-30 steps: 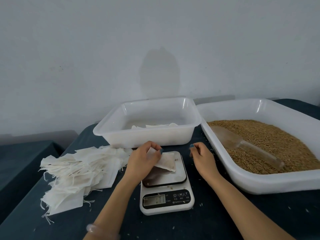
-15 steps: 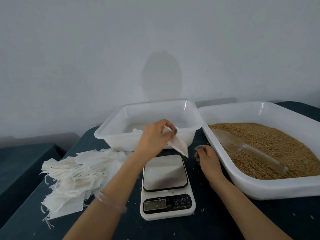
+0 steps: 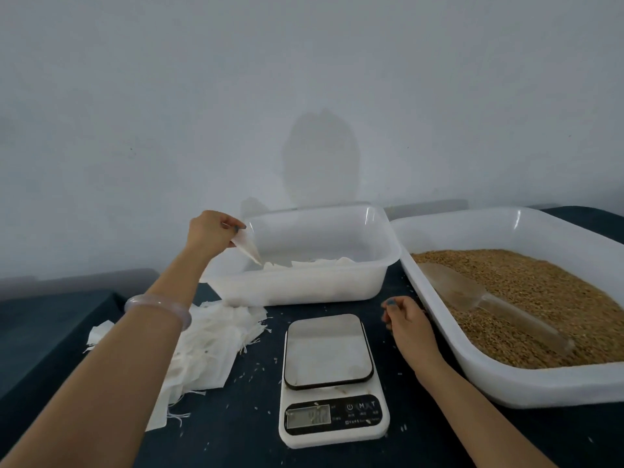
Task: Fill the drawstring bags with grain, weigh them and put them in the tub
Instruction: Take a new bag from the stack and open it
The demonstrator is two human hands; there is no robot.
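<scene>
Above the left rim of the tub (image 3: 304,288), my left hand (image 3: 211,233) is pinching a drawstring bag (image 3: 248,246), dangling it inside. My right hand (image 3: 410,324) is resting loosely curled, holding nothing, on the dark tablecloth (image 3: 236,434) between the scale (image 3: 332,376) and the grain tray (image 3: 540,383). A grey wall (image 3: 304,79) is standing behind.

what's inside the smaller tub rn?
A few white bags lie on the floor of the tub; the left hand pinches another bag at its left rim. The near wall hides their count.

Filled bag (image 3: 248,246) off scale (image 3: 329,352), now over tub (image 3: 314,285).
</scene>
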